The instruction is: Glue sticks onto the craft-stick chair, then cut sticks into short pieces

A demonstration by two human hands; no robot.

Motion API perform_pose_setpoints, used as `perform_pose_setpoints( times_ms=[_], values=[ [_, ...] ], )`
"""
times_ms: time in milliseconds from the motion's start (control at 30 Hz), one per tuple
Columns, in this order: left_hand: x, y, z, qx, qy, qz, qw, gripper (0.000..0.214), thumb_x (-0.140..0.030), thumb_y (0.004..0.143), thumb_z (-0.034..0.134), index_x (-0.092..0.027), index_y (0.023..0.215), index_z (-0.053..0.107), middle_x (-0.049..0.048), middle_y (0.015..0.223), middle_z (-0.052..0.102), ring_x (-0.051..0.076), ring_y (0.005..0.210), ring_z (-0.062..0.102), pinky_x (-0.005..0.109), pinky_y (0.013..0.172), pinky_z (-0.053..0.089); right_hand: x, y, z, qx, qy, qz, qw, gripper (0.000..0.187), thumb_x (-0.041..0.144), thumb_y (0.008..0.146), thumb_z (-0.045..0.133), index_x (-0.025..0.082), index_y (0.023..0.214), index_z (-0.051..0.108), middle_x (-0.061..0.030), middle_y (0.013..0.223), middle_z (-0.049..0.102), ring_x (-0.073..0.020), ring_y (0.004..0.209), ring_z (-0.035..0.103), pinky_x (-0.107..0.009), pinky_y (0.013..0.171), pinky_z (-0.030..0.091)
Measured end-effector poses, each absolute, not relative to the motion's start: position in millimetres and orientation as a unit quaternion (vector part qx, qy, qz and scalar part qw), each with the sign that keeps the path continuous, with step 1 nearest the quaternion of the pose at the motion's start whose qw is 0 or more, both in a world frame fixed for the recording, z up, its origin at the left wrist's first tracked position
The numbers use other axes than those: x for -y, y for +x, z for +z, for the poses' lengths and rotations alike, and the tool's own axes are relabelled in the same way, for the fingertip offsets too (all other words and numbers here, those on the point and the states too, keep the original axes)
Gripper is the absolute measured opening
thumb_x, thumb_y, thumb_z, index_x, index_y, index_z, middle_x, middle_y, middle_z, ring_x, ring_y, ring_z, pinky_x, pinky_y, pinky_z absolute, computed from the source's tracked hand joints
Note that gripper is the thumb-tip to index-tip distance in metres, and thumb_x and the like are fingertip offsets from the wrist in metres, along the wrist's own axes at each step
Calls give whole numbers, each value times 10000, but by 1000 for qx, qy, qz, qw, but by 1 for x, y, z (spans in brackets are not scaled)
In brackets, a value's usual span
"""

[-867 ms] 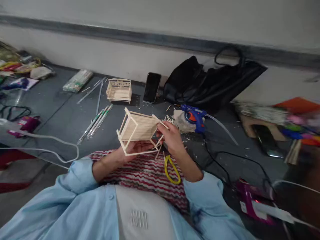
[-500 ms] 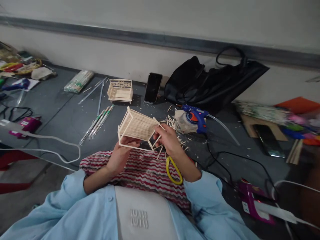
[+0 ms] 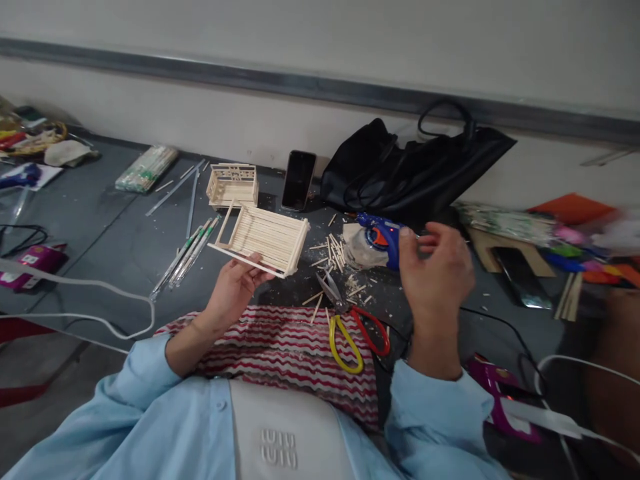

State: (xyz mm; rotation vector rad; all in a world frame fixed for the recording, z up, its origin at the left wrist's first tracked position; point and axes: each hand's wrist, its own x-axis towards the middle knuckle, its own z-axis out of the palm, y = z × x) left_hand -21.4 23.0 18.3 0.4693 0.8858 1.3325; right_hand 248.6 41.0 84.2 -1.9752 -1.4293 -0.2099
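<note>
Passage is available above the sticks point(image 3: 336, 253) and scissors point(image 3: 343, 308) lying low between the frame point(image 3: 265, 237) and the glue gun point(image 3: 393, 250), whereas at table point(image 3: 123, 240) height these obstruct the way, and the phone point(image 3: 299, 180) and bag point(image 3: 400, 170) stand as taller barriers before the wall point(image 3: 200, 123).

The stick frame point(image 3: 267, 233) is matt wood, the glue gun point(image 3: 393, 248) smooth plastic, the scissor blades point(image 3: 332, 293) metal.

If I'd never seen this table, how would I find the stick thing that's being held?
Find the black bag by the wall, then the upright phone left of it. Below that phone, toward the left, the person's left hand holds the pale stick frame. The little stick box behind it sits on the table; only this one is in a hand.
</note>
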Motion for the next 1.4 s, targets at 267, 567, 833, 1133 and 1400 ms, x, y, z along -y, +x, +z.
perform_pose_setpoints(
  times_ms=[267,567,833,1133,1400],
  values=[
    [-35,-24,17,-396,117,565,715,49,-114,718,618,-111,679,647,29,593,658,123,596,656,210,600,560,-56,271,59,515,-766,90,374,353,474,762,551,183,959,581,-27,678,587,-204,652,555,-369,629,470],
    [-42,-33,14,-364,61,579,727,151,-81,759,542,-105,656,649,51,634,680,116,596,647,197,605,562,-17,258,77,349,-639,497,472,193,393,693,628,228,792,622,7,679,592,-114,520,516,-220,411,397],
    [-43,-33,17,-390,24,561,730,116,-106,726,562,-138,643,636,30,614,657,113,569,617,212,580,562,5,224,59,512,-560,497,422,287,434,770,599,227,958,659,-82,1001,694,-207,745,635,-326,637,522],
    [-42,-35,17,-374,61,568,731,38,-116,701,621,-131,701,656,35,713,698,123,623,645,213,590,570,7,216,69,725,-562,286,276,222,412,849,506,281,832,684,15,807,702,-190,775,655,-296,767,512],
    [-40,-34,20,-374,83,577,721,29,-123,671,667,-127,694,650,30,708,704,128,605,658,220,578,580,8,216,60,737,-575,236,264,208,409,831,529,270,851,683,-4,783,716,-197,716,675,-311,724,543]
  ],
)
